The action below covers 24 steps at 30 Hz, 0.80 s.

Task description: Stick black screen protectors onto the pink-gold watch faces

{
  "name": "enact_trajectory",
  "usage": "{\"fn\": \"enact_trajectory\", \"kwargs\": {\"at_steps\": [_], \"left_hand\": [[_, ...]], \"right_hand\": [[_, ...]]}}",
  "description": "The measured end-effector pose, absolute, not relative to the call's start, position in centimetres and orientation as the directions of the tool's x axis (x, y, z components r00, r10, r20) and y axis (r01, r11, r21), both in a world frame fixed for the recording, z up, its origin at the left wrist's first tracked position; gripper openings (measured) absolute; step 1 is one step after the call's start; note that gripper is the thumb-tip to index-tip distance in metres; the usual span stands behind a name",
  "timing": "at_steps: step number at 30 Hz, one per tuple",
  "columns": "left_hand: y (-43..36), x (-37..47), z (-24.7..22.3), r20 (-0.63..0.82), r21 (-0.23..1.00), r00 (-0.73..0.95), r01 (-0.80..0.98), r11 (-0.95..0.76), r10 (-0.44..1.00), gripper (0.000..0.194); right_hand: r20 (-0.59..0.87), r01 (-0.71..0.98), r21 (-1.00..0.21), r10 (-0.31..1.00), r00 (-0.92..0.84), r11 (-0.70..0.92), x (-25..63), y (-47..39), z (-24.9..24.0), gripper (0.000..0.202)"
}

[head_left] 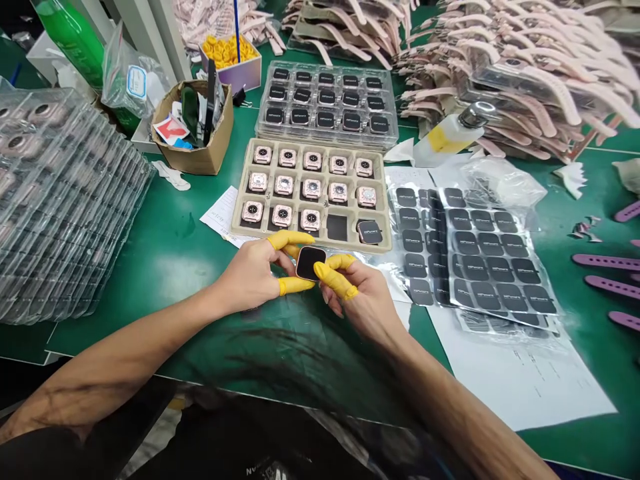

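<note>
Between my two hands is a smartwatch case (311, 263), its dark screen facing up. My left hand (255, 273) grips its left side with fingers in yellow finger cots. On its right edge, my right hand (353, 280) pinches it with cot-covered thumb and finger. Just beyond lies a beige tray (320, 237) of pink watch cases, most with their sensor backs up. One pocket (337, 227) in its front row holds no watch. In the front right pocket sits a watch with a black printed film (370, 232) on its face.
Behind the tray stands a clear lidded tray (327, 100) of dark-faced watches. Sheets of black films (493, 253) lie at right, near a bottle (453, 137). Stacked clear trays (65, 213) rise at left, beside a cardboard box (195, 157). Pink straps (525, 73) pile up behind.
</note>
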State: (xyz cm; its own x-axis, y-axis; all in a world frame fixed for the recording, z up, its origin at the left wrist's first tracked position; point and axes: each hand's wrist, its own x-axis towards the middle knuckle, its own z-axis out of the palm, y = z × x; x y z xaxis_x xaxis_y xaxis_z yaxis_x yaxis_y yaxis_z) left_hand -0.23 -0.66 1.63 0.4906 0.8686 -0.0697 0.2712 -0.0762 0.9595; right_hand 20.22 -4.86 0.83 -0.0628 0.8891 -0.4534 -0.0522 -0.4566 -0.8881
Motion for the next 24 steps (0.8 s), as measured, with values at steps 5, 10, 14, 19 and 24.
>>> {"fn": "enact_trajectory", "kwargs": {"at_steps": [5, 10, 14, 19, 24], "left_hand": [[-0.7, 0.1, 0.2, -0.076, 0.996, 0.475, 0.083, 0.041, 0.877, 0.067], [-0.8, 0.4, -0.1, -0.144, 0.990, 0.486, 0.061, 0.131, 0.862, 0.069], [-0.8, 0.3, 0.2, -0.150, 0.984, 0.446, 0.151, 0.091, 0.882, 0.063], [-0.9, 0.5, 0.6, -0.153, 0.974, 0.420, 0.215, 0.066, 0.895, 0.064], [-1.3, 0.7, 0.7, -0.232, 0.969, 0.436, 0.182, 0.168, 0.870, 0.070]], "right_hand": [[-0.443, -0.054, -0.893, 0.893, -0.078, -0.447, 20.2, -5.1, 0.2, 0.043], [-0.427, -0.013, -0.902, 0.895, -0.129, -0.432, 20.7, -4.8, -0.1, 0.040], [-0.417, 0.008, -0.908, 0.900, -0.128, -0.420, 20.4, -4.6, -0.1, 0.043], [-0.430, 0.089, -0.900, 0.902, -0.026, -0.427, 19.1, -4.6, -0.3, 0.050], [-0.470, 0.018, -0.879, 0.858, -0.208, -0.477, 19.5, -3.7, -0.1, 0.052]]}}
